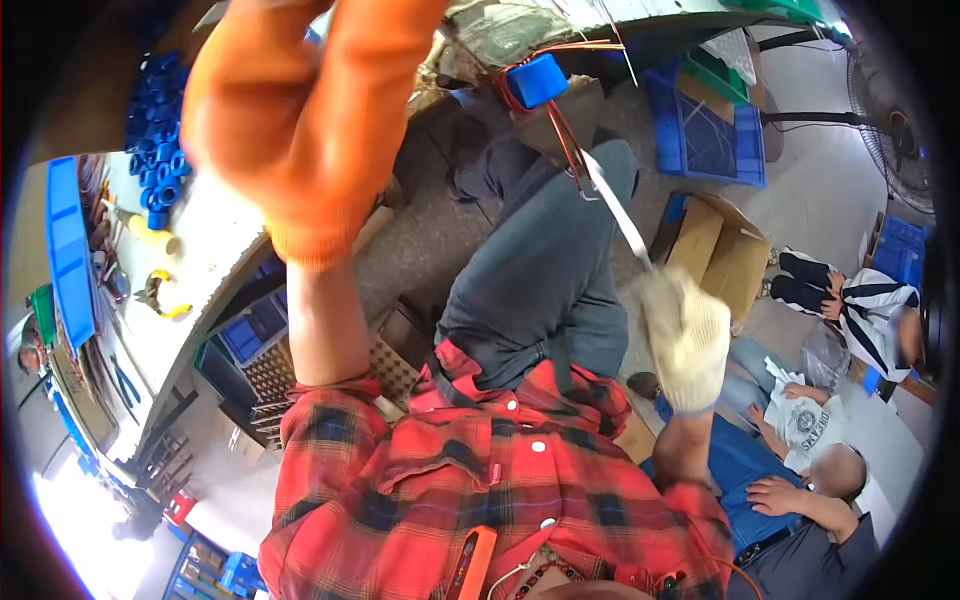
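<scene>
My left hand [300, 150], in an orange glove, is raised at the upper left, blurred. Two of its fingers stretch upward with a gap between them, and their tips run out of view. My right hand [690, 345], in a cream knitted glove, closes around the near end of a slim, whitish, strip-like tool [618, 212]. At the tool's far end, a small metal loop or hook meets reddish-brown wires. These wires lead up to a blue ring-shaped coil [537, 80] near the bench edge, above my dark trousers. Whether the coil hangs or rests is unclear.
Many blue rings [157, 180] lie on the left bench beside yellow-handled cutters [165, 298] and a long blue tray [70, 255]. A blue crate [715, 140], an open carton [715, 250] and a fan [890, 130] stand to the right. Two people [815, 425] sit at the lower right.
</scene>
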Available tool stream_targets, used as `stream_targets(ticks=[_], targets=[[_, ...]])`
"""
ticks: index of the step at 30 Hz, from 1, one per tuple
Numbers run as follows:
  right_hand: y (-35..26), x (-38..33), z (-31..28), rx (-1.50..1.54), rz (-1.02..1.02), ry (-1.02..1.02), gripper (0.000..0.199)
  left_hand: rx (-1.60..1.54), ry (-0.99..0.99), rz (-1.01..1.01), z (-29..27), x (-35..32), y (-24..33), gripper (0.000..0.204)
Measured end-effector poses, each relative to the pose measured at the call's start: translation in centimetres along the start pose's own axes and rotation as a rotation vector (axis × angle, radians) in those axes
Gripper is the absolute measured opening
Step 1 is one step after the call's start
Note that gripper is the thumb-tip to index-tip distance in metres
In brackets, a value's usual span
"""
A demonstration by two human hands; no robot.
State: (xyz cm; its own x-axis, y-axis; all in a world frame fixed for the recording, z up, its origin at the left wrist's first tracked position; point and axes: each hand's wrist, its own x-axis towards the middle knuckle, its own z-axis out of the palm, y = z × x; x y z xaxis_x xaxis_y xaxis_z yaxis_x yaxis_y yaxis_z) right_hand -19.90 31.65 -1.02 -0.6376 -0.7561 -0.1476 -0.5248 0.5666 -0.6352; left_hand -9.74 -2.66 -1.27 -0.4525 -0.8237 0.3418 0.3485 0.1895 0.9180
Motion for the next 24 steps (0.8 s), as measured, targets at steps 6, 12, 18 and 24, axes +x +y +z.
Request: stream_targets(ticks=[6,12,18,24], targets=[[-8.9,6.4,0.5,-0.112,-0.285,0.053,0.016,0.146,-0.029,-0.184,0.1,-0.2,0.6,0.028],[3.7,-2.0,1.6,0.085,-0.477,-0.226,0.016,0.103,0.053,0.387,-0.7,-0.7,4.2,0.033],[1.5,2.1,0.9,0.195,0.259,0.164,0.024,0.666,-0.56,0.433,-1.5,-2.5,5.2,0.056],[-3.2,15.4,1.1,0.021,-1.036,0.396,0.03,0.765,-0.442,0.449,-1.6,-4.7,3.9,0.064]])
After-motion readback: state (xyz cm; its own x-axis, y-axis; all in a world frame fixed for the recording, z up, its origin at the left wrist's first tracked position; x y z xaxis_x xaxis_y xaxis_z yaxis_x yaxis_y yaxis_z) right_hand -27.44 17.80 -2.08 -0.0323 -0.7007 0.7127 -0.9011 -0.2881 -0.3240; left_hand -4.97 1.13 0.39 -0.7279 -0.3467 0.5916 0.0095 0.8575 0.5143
